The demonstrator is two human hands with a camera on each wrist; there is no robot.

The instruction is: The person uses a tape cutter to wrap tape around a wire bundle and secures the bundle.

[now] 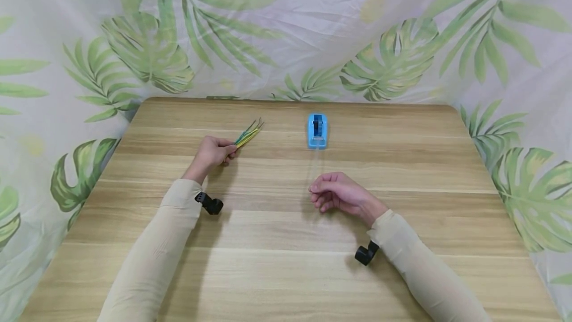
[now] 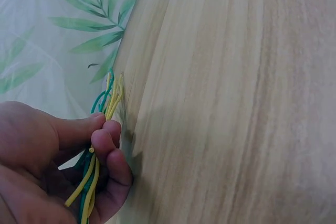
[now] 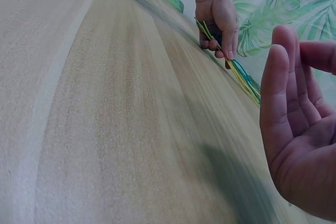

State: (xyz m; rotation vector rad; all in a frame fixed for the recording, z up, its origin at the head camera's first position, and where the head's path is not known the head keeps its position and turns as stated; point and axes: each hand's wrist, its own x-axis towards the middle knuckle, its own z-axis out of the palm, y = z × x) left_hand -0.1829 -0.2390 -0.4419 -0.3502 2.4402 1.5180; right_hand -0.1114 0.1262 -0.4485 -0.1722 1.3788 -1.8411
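My left hand (image 1: 215,151) pinches a small bundle of green and yellow wires (image 1: 248,136) between thumb and fingers, over the left part of the table. In the left wrist view the wires (image 2: 114,95) stick out past the fingertips, and their other ends run under the palm. A blue tape dispenser (image 1: 317,135) stands on the table toward the back. From its front a clear strip of tape (image 1: 316,164) stretches to my right hand (image 1: 340,194), which pinches the strip's end between thumb and index finger. The other right fingers are loosely bent.
The wooden table (image 1: 277,272) reaches back to a leaf-patterned cloth (image 1: 286,29) hanging behind it and at both sides. A small black camera (image 1: 212,204) sits at the left wrist and another black camera (image 1: 366,253) at the right.
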